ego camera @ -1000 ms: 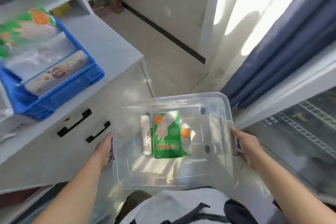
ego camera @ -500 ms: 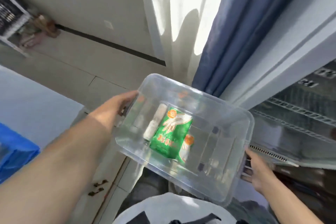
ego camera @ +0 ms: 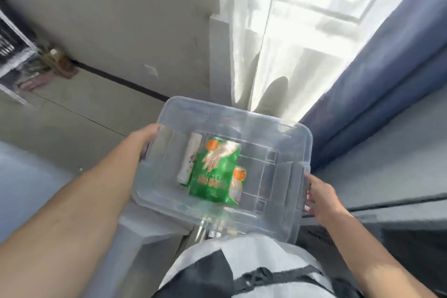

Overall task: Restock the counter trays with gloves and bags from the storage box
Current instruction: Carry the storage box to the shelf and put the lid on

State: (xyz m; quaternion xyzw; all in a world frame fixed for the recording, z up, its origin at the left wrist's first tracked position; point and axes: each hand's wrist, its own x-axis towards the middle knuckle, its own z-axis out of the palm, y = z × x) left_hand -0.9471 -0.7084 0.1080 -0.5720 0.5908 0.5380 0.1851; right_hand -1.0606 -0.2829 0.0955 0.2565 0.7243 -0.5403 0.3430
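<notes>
Left hand (ego camera: 142, 139) clamped on the left end of the clear storage box (ego camera: 287, 215). Inside it, left of centre, white roll (ego camera: 189, 161) beside green glove pack (ego camera: 215, 174). Right hand (ego camera: 319, 197) gripping its right handle.

Strong daylight pours through the sheer white curtain (ego camera: 278, 38) at top, nearly blown out where the window frame shows through. The wall (ego camera: 108, 7) to the left sits in dull grey shade. The whole frame is soft with motion blur (print on the green packet (ego camera: 214, 172) is unreadable), and straight lines bow toward the edges.
</notes>
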